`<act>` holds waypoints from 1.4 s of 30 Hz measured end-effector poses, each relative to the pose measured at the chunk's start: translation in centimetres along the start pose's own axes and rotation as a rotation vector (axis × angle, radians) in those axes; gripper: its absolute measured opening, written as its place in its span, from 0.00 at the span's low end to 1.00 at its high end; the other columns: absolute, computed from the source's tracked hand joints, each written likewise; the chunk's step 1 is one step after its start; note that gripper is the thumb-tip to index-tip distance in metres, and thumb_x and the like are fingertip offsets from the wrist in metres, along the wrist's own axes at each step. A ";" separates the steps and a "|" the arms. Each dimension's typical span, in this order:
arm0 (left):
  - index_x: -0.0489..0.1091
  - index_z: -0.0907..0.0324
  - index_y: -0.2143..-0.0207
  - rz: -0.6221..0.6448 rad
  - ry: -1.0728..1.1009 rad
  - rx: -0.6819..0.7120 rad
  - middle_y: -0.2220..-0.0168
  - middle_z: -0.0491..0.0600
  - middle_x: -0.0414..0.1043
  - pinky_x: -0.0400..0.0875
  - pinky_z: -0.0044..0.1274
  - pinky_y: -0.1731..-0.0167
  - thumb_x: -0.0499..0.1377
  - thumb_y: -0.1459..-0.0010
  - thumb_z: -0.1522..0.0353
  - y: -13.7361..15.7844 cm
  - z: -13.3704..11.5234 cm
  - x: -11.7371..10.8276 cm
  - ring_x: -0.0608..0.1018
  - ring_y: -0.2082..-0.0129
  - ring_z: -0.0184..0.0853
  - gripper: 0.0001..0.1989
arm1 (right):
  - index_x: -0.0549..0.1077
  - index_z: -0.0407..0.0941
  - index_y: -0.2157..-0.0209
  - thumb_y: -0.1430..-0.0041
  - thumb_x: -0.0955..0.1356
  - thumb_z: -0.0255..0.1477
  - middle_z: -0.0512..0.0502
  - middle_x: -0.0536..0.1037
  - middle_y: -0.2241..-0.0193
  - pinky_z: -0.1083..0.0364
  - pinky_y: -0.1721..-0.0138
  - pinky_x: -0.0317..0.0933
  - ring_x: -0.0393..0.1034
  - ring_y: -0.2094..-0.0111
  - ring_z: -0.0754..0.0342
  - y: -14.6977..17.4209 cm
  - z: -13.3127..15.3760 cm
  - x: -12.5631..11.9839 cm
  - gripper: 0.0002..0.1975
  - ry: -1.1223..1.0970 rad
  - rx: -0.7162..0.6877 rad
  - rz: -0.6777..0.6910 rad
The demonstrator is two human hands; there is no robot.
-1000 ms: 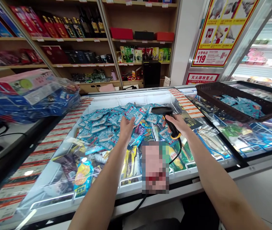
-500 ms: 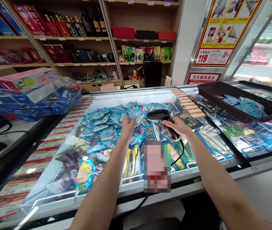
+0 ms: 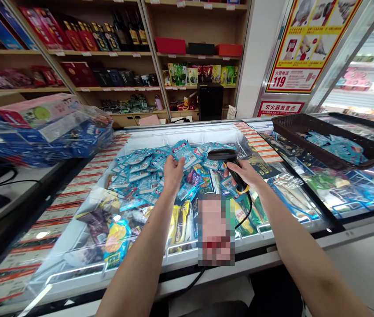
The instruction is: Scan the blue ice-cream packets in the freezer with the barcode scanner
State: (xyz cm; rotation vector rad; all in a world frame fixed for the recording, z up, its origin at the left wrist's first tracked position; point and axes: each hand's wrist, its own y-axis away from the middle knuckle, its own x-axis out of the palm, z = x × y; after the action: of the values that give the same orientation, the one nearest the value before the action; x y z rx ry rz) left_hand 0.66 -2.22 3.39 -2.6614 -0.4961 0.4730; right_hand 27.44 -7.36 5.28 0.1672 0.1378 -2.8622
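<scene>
Packet [image 3: 187, 155], scanner [image 3: 223, 155], poster [image 3: 310, 46] with "119"

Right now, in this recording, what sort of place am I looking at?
Most likely a grocery or convenience store: there's what looks like a glass-topped chest freezer edged with price labels, wall shelving stocked with bottles, and a handheld barcode scanner in the right hand.

Wooden shelves [image 3: 195, 24] stand behind — a white pillar [image 3: 258, 48] right beside them.
</scene>
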 end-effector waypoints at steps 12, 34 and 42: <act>0.46 0.69 0.33 -0.157 -0.662 0.103 0.45 0.68 0.63 0.62 0.40 0.45 0.52 0.38 0.64 -1.1 -0.3 -3.6 0.67 0.44 0.52 0.35 | 0.70 0.43 0.66 0.47 0.69 0.50 0.44 0.79 0.72 0.58 0.86 0.60 0.67 0.86 0.58 -0.8 -0.8 -0.5 0.22 -0.140 0.017 -0.121; 0.71 0.52 0.48 0.482 -0.693 0.552 0.43 0.52 0.69 0.46 0.45 0.37 0.50 0.36 0.61 1.7 -2.1 0.1 0.66 0.40 0.44 0.17 | 0.71 0.44 0.65 0.47 0.68 0.52 0.43 0.78 0.71 0.57 0.87 0.57 0.68 0.84 0.56 -1.5 -1.4 -1.9 0.24 -0.157 0.046 -0.340; 0.76 0.56 0.58 0.786 -0.587 0.424 0.57 0.54 0.76 0.65 0.35 0.52 0.52 0.43 0.46 4.0 -5.1 4.8 0.75 0.53 0.45 0.27 | 0.71 0.45 0.66 0.48 0.67 0.53 0.44 0.79 0.72 0.56 0.86 0.59 0.68 0.84 0.55 -1.4 -0.6 -2.2 0.24 -0.126 0.057 -0.359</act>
State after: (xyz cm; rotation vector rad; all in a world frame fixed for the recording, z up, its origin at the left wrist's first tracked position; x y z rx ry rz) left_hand 8.00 -5.31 4.90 -2.1727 0.4989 1.4177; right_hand 29.19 -5.42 5.06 -0.0318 0.0670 -3.2248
